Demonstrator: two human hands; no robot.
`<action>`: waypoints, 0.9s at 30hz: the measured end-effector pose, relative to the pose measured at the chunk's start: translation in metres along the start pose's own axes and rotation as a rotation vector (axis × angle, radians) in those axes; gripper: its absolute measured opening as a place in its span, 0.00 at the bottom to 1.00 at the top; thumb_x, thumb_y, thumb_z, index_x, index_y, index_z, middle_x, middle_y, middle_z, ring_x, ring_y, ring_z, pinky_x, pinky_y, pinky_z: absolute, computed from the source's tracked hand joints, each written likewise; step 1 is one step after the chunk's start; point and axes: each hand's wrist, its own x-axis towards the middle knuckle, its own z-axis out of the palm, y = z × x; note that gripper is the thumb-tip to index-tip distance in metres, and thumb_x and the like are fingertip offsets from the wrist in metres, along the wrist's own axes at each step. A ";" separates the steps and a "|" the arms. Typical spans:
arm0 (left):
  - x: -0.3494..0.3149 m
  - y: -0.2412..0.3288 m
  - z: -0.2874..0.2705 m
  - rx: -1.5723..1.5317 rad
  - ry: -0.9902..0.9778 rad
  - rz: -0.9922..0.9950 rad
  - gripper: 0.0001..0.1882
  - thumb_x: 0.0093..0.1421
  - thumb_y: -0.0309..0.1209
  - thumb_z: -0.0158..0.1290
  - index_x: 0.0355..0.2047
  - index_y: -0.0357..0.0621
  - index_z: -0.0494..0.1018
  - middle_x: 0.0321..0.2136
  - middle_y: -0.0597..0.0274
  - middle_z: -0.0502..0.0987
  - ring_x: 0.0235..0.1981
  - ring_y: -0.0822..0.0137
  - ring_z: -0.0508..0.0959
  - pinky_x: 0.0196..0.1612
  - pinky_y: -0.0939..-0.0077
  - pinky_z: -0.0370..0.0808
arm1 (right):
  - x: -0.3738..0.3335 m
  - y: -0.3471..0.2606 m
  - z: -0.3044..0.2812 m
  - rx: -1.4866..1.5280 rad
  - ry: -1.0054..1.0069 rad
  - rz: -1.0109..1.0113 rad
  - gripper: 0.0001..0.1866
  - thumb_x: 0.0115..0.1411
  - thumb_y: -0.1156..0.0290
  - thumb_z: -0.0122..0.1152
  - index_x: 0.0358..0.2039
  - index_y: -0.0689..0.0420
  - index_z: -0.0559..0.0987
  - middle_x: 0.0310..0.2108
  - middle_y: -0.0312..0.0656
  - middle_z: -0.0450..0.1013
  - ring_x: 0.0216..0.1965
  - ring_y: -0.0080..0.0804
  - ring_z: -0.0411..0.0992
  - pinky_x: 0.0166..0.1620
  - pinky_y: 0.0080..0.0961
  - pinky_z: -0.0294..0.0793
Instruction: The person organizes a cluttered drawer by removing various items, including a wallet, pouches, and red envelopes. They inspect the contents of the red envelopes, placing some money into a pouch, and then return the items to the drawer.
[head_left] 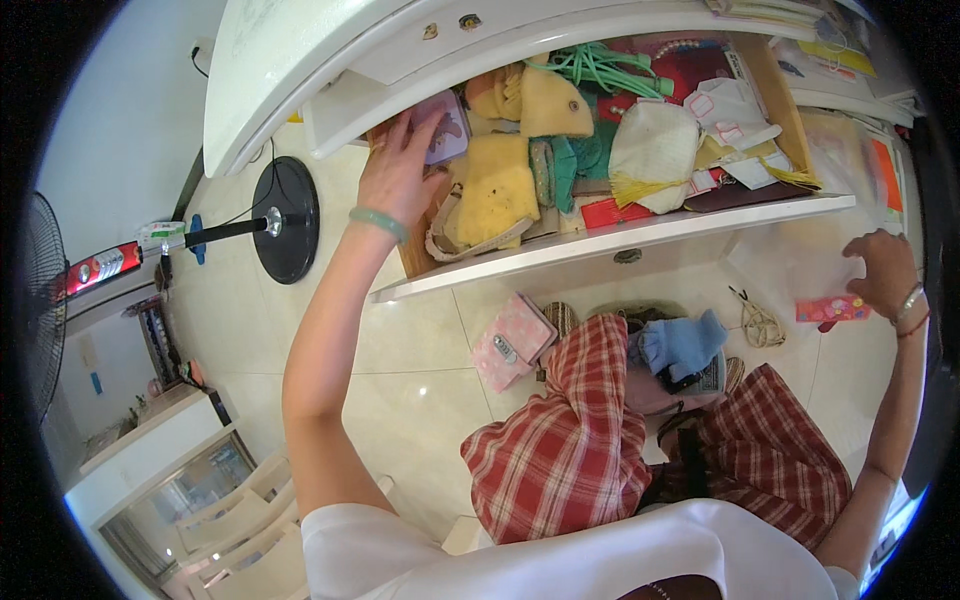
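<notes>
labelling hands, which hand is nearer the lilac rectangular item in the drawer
Left: the left hand is right at the lilac item, overlapping its edge; the right hand is beyond the right end of the drawer.

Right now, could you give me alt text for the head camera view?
A person's left hand is inside an open white drawer, touching a purple item among yellow cloth, a cream knitted piece and green cords. The right hand is beside a pink packet; a pink patterned notebook is on the tiled floor.
</notes>
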 end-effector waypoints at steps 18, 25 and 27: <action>-0.010 0.013 -0.028 -0.009 -0.235 0.149 0.22 0.51 0.29 0.59 0.49 0.50 0.74 0.49 0.54 0.74 0.51 0.53 0.72 0.47 0.67 0.72 | 0.054 -0.114 -0.049 0.779 0.405 -0.848 0.11 0.56 0.70 0.62 0.38 0.61 0.78 0.34 0.46 0.74 0.38 0.43 0.71 0.42 0.34 0.70; 0.012 0.033 -0.032 -0.239 -0.317 -0.190 0.16 0.58 0.26 0.52 0.48 0.43 0.73 0.45 0.52 0.75 0.46 0.48 0.74 0.45 0.58 0.73 | 0.056 -0.115 -0.050 0.789 0.376 -0.804 0.09 0.56 0.68 0.62 0.33 0.61 0.78 0.30 0.45 0.74 0.35 0.45 0.71 0.38 0.36 0.69; 0.015 0.026 -0.020 -0.161 -0.077 -0.133 0.20 0.58 0.26 0.52 0.52 0.41 0.69 0.49 0.47 0.71 0.48 0.45 0.73 0.49 0.58 0.72 | 0.055 -0.117 -0.052 0.782 0.383 -0.798 0.08 0.56 0.69 0.62 0.32 0.61 0.78 0.30 0.45 0.74 0.35 0.45 0.71 0.39 0.36 0.69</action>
